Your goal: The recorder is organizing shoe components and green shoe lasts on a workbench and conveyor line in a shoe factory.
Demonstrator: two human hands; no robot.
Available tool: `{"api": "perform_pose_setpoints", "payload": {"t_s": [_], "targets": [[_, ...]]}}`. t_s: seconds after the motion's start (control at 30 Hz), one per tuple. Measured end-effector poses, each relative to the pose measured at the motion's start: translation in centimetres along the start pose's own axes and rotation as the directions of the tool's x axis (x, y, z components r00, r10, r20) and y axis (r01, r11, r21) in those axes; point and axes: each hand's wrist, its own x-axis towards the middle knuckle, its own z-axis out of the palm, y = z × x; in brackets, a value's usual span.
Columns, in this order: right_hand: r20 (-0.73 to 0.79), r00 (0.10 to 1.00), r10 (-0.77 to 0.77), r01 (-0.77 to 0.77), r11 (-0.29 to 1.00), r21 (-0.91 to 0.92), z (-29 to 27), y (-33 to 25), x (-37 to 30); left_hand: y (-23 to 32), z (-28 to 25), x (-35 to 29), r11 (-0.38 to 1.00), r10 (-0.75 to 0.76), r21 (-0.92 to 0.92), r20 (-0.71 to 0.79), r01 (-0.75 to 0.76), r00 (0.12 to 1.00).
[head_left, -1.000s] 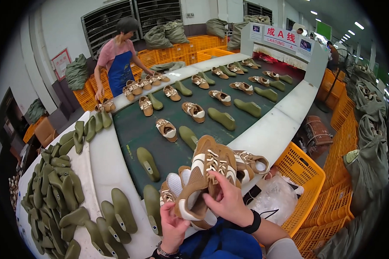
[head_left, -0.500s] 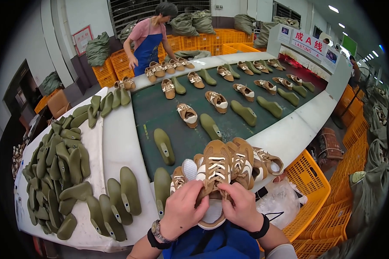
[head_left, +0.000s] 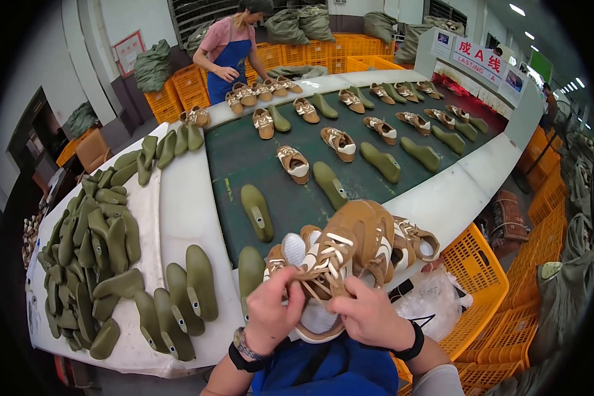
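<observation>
A brown and white sneaker is tilted in front of me at the near edge of the table, its toe pointing away. My left hand pinches the end of its cream shoelace, drawn out to the left of the tongue. On the other side of the shoe opening, my right hand is closed at the lacing; its fingertips seem to grip the lace too, though the exact hold is partly hidden. More brown sneakers stand close around this one. A green shoe last lies just left of them.
Green shoe lasts are heaped on the white table at left. Sneakers and lasts lie in rows on the dark green conveyor belt. A yellow crate with clear plastic bags stands at right. Across the belt, a person in a blue apron handles sneakers.
My left hand has pulled a lace out leftward, and the sneaker has tipped to the right. The person across the belt has brought a hand up before the apron. My view has shifted slightly.
</observation>
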Motion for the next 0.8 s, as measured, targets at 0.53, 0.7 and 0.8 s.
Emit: {"api": "perform_pose_setpoints", "payload": {"t_s": [0.53,0.7,0.8], "targets": [[-0.267,0.945,0.190,-0.078,0.922,0.379,2.4,1.1,-1.1,1.7,-1.2,0.5,0.912,0.258,0.155,0.505,-0.381,0.823],[-0.231,0.895,0.381,-0.149,0.744,0.651,2.8,2.6,-1.1,0.4,-2.2,-0.1,0.891,0.353,0.067,0.521,-0.450,0.777],[-0.214,0.857,0.468,-0.144,0.618,0.773,3.3,3.0,-0.8,-0.2,-2.5,-0.9,0.900,0.348,0.070,0.478,-0.430,0.807]]}}
